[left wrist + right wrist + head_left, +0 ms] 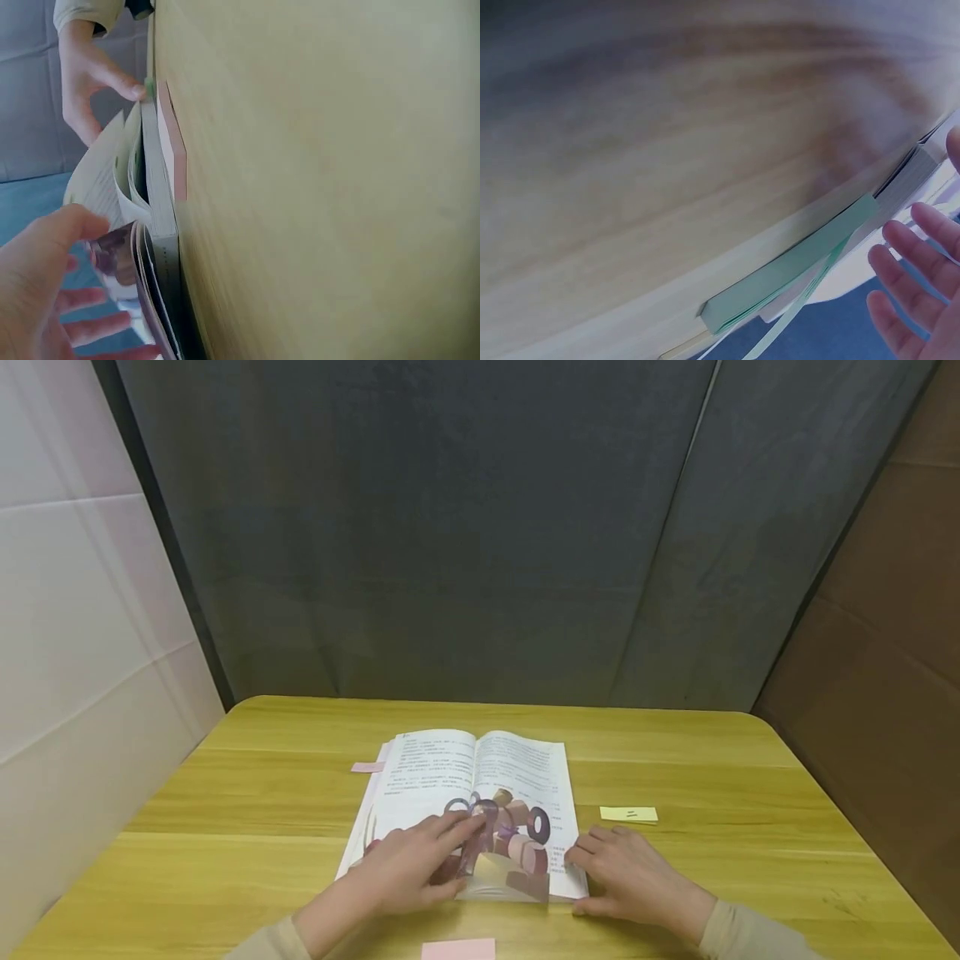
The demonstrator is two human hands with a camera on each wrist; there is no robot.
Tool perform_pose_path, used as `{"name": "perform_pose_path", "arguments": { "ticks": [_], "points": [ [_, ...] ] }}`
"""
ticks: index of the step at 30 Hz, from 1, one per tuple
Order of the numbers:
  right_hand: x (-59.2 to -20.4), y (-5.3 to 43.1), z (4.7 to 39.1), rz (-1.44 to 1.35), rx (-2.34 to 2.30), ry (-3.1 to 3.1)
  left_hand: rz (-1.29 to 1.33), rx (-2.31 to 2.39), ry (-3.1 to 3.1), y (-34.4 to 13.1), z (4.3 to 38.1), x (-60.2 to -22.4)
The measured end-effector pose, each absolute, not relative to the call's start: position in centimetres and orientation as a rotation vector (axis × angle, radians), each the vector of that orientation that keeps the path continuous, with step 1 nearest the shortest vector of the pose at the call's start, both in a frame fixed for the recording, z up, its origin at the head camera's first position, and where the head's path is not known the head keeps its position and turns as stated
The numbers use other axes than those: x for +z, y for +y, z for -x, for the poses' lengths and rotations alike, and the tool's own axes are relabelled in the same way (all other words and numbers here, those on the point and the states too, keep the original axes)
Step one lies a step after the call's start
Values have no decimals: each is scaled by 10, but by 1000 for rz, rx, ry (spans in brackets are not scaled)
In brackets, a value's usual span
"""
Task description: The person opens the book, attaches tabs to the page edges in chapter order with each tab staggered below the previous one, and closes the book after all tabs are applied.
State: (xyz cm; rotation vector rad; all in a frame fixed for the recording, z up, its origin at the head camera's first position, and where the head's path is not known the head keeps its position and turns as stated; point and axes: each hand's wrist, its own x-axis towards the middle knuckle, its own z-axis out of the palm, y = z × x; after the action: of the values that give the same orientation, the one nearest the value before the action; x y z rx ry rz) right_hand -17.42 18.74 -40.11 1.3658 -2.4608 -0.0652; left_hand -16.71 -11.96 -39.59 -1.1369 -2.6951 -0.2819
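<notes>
An open book (435,760) lies on the table, printed text on both pages and a purple-brown picture (517,818) across the lower middle. My left hand (420,860) is over the lower left page, its fingers extended across the picture; a leaf near them looks blurred. In the left wrist view, the left hand (37,277) is spread beside curved, lifted leaves (131,165). My right hand (637,877) is at the book's lower right edge, fingertips at the page margin. The right wrist view shows that hand (922,277) with fingers loosely extended and nothing gripped.
A yellow sticky-note pad (628,814) with dark marks lies right of the book. A pink pad (457,950) is at the near edge. One pink tab (367,767) sticks out on the book's left. Behind the wooden table (300,718) hangs a dark curtain (450,568).
</notes>
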Motion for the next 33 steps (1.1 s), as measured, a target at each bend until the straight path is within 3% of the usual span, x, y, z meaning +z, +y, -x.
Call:
{"name": "perform_pose_path", "arguments": {
  "ticks": [8, 21, 33],
  "points": [
    [-402, 188, 175, -1374, -15, -2505, 1220, -139, -2367, -116, 166, -389],
    [-401, 188, 174, -1370, -23, -2563, 1150, 344, -2389, -113, 166, -390],
    [-400, 188, 174, -1371, -10, -2558, 1203, 38, -2508, -100, 166, -397]
  ]
}}
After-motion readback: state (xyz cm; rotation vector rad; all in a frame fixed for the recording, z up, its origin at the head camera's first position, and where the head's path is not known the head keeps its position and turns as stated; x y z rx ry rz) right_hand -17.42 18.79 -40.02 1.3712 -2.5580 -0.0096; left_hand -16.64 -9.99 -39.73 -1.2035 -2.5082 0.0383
